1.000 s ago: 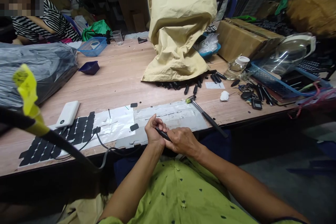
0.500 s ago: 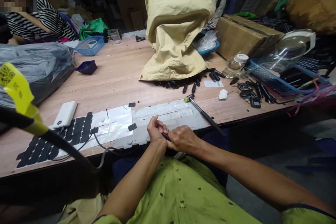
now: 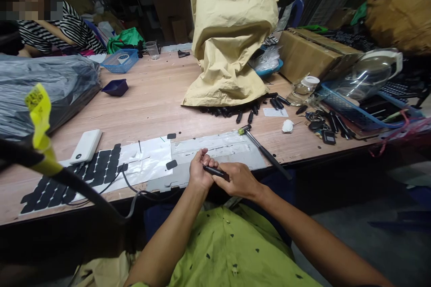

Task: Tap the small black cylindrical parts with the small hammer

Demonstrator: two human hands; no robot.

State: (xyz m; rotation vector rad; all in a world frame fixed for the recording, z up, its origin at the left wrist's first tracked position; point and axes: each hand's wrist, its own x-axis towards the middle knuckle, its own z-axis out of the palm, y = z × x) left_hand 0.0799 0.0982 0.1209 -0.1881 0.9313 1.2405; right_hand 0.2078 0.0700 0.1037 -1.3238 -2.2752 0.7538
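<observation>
Both hands meet at the table's near edge over a grey plastic sheet (image 3: 215,150). My left hand (image 3: 199,171) is curled closed around one end of a small black stick-shaped part (image 3: 215,171). My right hand (image 3: 237,180) pinches the other end of the same part. A heap of similar black parts (image 3: 232,110) lies at the foot of a big tan paper bag (image 3: 229,36). A slim tool with a yellow-green tip (image 3: 262,151) lies just right of my hands.
A sheet of black pads (image 3: 77,177), a white power bank (image 3: 86,145) and a black cable lie at left. A grey plastic sack (image 3: 43,89), blue baskets, a cardboard box (image 3: 313,51) and a person in stripes (image 3: 60,31) ring the wooden table (image 3: 151,98).
My hands have lifted slightly and the black part now shows more fully between them, lying level. The view has shifted a little.
</observation>
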